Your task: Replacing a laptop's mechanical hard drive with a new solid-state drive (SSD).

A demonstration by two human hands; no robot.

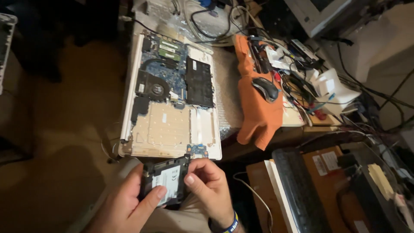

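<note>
both the left hand (125, 203) and right hand (211, 183) grip a flat black rectangular drive with a white label (166, 181), just below the opened white laptop base (172, 99) on the worktop (228, 86).

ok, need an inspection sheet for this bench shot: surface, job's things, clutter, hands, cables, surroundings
Surface: table crowded; padded sheet under the opened laptop.
Job's things: laptop lies bottom cover off, board, fan and black battery exposed; a drive in a black bracket is held in front of it, clear of the chassis.
Clutter: orange cloth draped over the table edge, black mouse on it; small parts and white adapters to the right.
Hands: left hand and right hand both grip the drive; wristband on the right wrist.
Cables: tangled cables at the back and right of the table.
Surroundings: dim room, brown floor, boxes lower right, monitor corner top right.
</note>
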